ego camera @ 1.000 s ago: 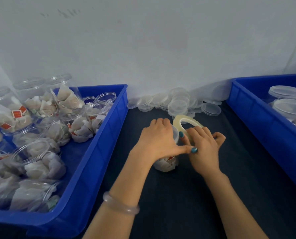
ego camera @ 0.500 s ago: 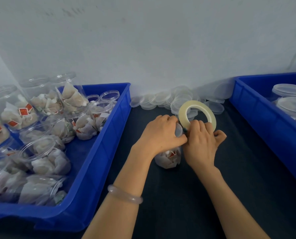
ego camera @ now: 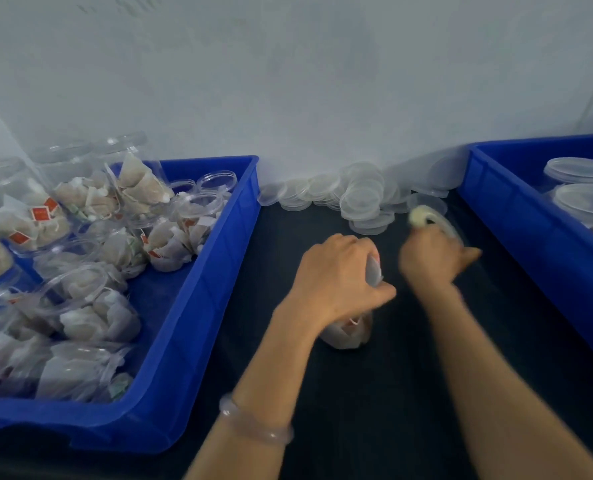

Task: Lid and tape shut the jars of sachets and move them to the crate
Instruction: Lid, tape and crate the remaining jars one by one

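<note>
Only red sachet tags (ego camera: 41, 214), print illegible.

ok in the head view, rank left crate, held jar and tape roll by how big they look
1. left crate, by far
2-3. jar and tape roll: not ranked; the left hand covers most of the jar, and the roll is blurred

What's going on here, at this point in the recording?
A person works on a jar of sachets on the dark table. The left hand grips the jar from above. The right hand holds the tape roll just to its right, blurred. Loose lids lie along the wall. The left crate holds more jars of sachets, the right crate lidded jars.
</note>
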The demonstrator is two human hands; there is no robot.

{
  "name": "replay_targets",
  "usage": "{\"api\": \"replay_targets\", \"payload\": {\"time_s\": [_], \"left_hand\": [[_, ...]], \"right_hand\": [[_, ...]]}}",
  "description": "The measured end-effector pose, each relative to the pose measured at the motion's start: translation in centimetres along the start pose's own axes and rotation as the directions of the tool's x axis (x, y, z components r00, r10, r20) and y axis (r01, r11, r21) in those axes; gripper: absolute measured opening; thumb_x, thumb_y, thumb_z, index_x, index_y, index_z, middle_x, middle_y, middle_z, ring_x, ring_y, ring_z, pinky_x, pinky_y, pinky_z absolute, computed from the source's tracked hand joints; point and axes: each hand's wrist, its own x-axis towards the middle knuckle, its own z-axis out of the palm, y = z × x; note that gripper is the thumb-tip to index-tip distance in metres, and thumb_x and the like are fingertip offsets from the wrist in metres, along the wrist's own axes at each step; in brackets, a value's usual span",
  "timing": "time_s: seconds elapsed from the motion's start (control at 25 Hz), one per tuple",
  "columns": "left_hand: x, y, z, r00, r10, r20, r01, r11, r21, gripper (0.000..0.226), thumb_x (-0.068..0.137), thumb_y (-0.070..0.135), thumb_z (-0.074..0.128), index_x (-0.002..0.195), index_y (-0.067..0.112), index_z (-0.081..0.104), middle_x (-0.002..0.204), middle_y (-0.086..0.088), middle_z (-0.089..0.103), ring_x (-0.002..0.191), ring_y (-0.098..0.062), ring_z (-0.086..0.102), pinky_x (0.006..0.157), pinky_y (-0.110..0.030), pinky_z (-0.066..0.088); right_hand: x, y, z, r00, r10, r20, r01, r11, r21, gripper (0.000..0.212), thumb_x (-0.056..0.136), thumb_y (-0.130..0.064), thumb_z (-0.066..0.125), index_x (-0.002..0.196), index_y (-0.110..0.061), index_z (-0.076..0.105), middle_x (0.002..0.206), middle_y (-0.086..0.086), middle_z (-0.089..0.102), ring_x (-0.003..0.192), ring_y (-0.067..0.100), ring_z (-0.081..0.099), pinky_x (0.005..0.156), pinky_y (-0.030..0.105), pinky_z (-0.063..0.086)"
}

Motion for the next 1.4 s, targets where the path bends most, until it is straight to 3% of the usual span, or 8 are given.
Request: {"api": "replay_targets", "payload": {"time_s": [0.16, 0.32, 0.56, 0.68, 0.76, 1.04, 1.2, 1.4], "left_hand": [[0.3, -0.6, 0.0, 0.997, -0.083, -0.004, 0.083, 0.996, 0.030, 0.037, 0.082, 0.053, 0.058, 0.107, 0.026, 0.052, 0.104, 0.010, 0.056, 0.097, -0.013, 0.049, 0.071, -0.034, 0.037], [0.8, 0.1, 0.3, 0.994, -0.110, -0.025, 0.110, 0.994, 0.004, 0.032, 0.082, 0.056, 0.058, 0.101, 0.031, 0.052, 0.101, 0.014, 0.057, 0.095, -0.010, 0.048, 0.068, -0.033, 0.034], [0.4, -0.7, 0.7, 0.967, -0.227, -0.118, 0.183, 0.936, -0.302, 0.024, 0.087, 0.058, 0.058, 0.094, 0.036, 0.064, 0.098, 0.019, 0.064, 0.094, -0.001, 0.056, 0.072, -0.026, 0.042], [-0.5, -1.7, 1.7, 0.873, -0.482, -0.071, 0.215, 0.511, -0.832, 0.011, 0.095, 0.031, 0.061, 0.100, 0.024, 0.066, 0.101, 0.013, 0.067, 0.097, -0.004, 0.065, 0.074, -0.016, 0.048], [-1.2, -1.9, 2.6, 0.833, -0.549, 0.066, 0.229, 0.233, -0.945, 0.024, 0.101, 0.033, 0.050, 0.105, 0.016, 0.066, 0.100, 0.002, 0.071, 0.093, -0.008, 0.069, 0.075, -0.022, 0.052], [-2.5, -2.2, 4.4, 0.798, -0.540, 0.269, 0.304, -0.024, -0.952, 0.050, 0.106, 0.044, 0.031, 0.098, 0.019, 0.073, 0.088, 0.001, 0.078, 0.079, -0.009, 0.074, 0.061, -0.020, 0.055], [-2.4, -3.1, 5.4, 0.786, -0.519, 0.337, 0.470, 0.146, -0.870, 0.033, 0.102, 0.026, 0.040, 0.101, 0.014, 0.072, 0.096, -0.002, 0.076, 0.092, -0.016, 0.071, 0.080, -0.029, 0.056], [-2.7, -3.6, 6.2, 0.829, -0.473, 0.299, 0.432, 0.202, -0.879, 0.023, 0.102, 0.011, 0.048, 0.100, 0.012, 0.070, 0.102, 0.000, 0.075, 0.098, -0.008, 0.070, 0.090, -0.021, 0.053]], "right_hand": [[-0.3, 1.7, -0.7, 0.953, -0.301, -0.014, 0.299, 0.940, 0.166, 0.025, 0.096, -0.027, 0.036, 0.080, -0.018, 0.053, 0.079, -0.002, 0.053, 0.082, 0.019, 0.042, 0.072, 0.036, 0.014], [-4.9, 3.0, -0.4, 0.846, -0.486, 0.219, 0.486, 0.872, 0.056, 0.028, 0.095, -0.034, 0.027, 0.078, -0.024, 0.046, 0.079, -0.011, 0.049, 0.086, 0.016, 0.046, 0.078, 0.038, 0.023], [-7.3, 3.8, 1.1, 0.726, -0.575, 0.378, 0.537, 0.817, 0.211, 0.044, 0.100, -0.027, 0.043, 0.143, -0.024, 0.038, 0.135, -0.007, 0.039, 0.131, 0.012, 0.030, 0.108, 0.033, 0.014], [-7.5, 3.4, -0.1, 0.679, -0.622, 0.391, 0.205, 0.671, 0.713, 0.080, 0.081, -0.022, 0.061, 0.152, -0.025, 0.025, 0.146, -0.007, 0.032, 0.140, 0.010, 0.030, 0.118, 0.028, 0.021], [-8.3, 2.4, -0.3, 0.653, -0.681, 0.331, 0.030, 0.460, 0.887, 0.095, 0.076, -0.019, 0.066, 0.154, -0.029, 0.013, 0.148, -0.014, 0.036, 0.139, 0.001, 0.035, 0.112, 0.016, 0.031], [-10.0, 0.1, 0.4, 0.817, -0.547, 0.183, 0.030, 0.357, 0.934, 0.084, 0.076, -0.023, 0.084, 0.139, -0.035, 0.030, 0.128, -0.030, 0.053, 0.124, -0.003, 0.052, 0.096, 0.011, 0.043], [-8.3, 1.0, -0.5, 0.826, -0.510, 0.239, -0.092, 0.296, 0.951, 0.072, 0.077, -0.023, 0.082, 0.136, -0.021, 0.042, 0.125, -0.013, 0.063, 0.118, 0.005, 0.061, 0.092, 0.019, 0.051], [0.3, 3.4, -4.2, 0.972, -0.133, 0.194, -0.181, 0.106, 0.978, 0.051, 0.087, -0.021, 0.073, 0.131, -0.012, 0.048, 0.119, 0.005, 0.068, 0.102, 0.016, 0.069, 0.085, 0.036, 0.055]]}}
